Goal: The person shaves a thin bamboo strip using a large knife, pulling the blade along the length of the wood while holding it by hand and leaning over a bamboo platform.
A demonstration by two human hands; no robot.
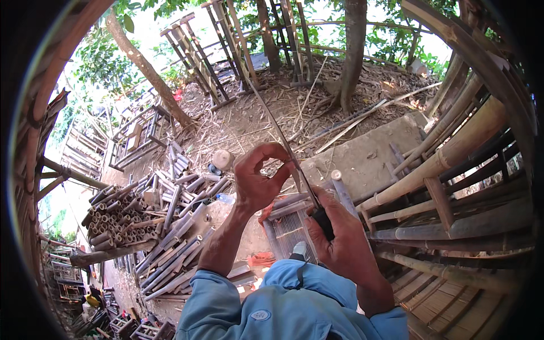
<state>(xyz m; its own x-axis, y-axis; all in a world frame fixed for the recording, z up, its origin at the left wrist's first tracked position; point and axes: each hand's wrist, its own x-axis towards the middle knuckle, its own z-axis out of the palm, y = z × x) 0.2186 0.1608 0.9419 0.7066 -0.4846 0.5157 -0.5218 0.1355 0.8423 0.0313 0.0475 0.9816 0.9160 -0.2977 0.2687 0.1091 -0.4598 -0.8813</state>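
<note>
Both hands meet on a long thin strip

From my remote seat I see the long thin strip (272, 122) slanting from upper centre down to the middle of the frame, its lower end close to the right hand (343, 241). The right fingers are curled around a dark handle (322, 222); whether handle and strip are one piece I cannot tell. The left hand (258, 178), at centre, has thumb and forefinger pinched together at the strip's edge, while its other fingers are bent.

I judge the step in hand to be dressing or checking that edge. As I read it, the next move calls for a light left pinch and a steady right wrist, with the left fingertips clear of anything sharp.

Below the hands, at lower centre, is a slatted frame (275, 238). Cut bamboo pieces (122, 218) are heaped at left, and a thick bamboo rail (470, 141) crosses the right side.
</note>
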